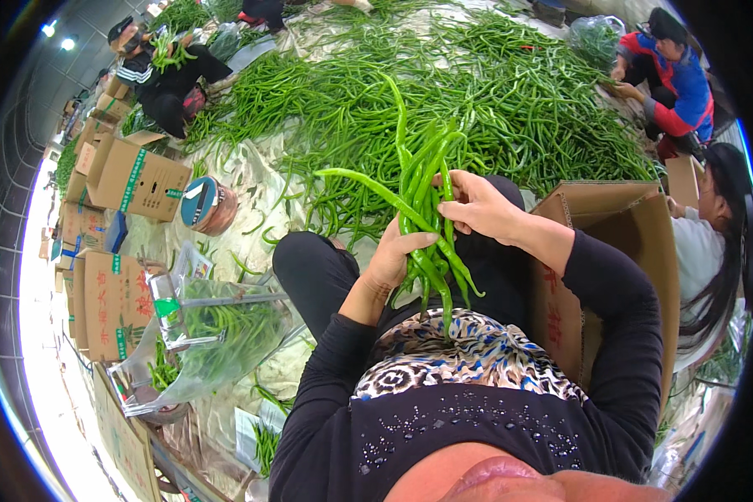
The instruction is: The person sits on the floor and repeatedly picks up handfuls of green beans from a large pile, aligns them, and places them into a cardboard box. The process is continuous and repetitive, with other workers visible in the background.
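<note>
My left hand (394, 251) is wrapped around a bunch of long green chili peppers (423, 194), its thumb lying across them. The bunch stands roughly upright above my lap, stems and tips sticking out both ways, with one pepper slanting far out to the left. My right hand (477, 207) is at the right side of the bunch, thumb and fingers pinching a pepper there. Its fingertips are partly hidden behind the peppers. Beyond my knees spreads a large heap of the same green chili peppers (508, 119) on a pale ground sheet (251, 163).
An open cardboard box (568, 251) stands close at my right. To my left, a clear plastic bag (232, 326) of peppers hangs in a metal frame. Behind it are a round tub (209, 205) and stacked cardboard boxes (138, 179). Several people sit around the heap.
</note>
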